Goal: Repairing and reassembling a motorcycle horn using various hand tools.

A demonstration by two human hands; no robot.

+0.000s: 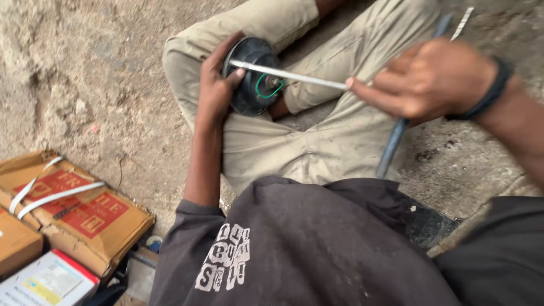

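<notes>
Two bare hands worked over the person's lap. The left hand (pixel 215 90) gripped a round black motor housing (pixel 252 76) against the knee of the khaki trousers (pixel 317 141), fingers wrapped around its rim and thumb pressed on its face. A green wire loop (pixel 263 88) showed at its centre. The right hand (pixel 425 79) pinched a thin silver metal rod (pixel 294 75) between fingertips, its far end reaching the housing. Beside the person, a strapped brown cardboard box (pixel 68 209) lay on the concrete floor (pixel 85 85).

Motor housing (pixel 253 79) looks like matt black plastic, the rod (pixel 294 75) is shiny bare metal, trousers (pixel 317 141) are grubby cotton, ground (pixel 85 85) is rough concrete.
</notes>
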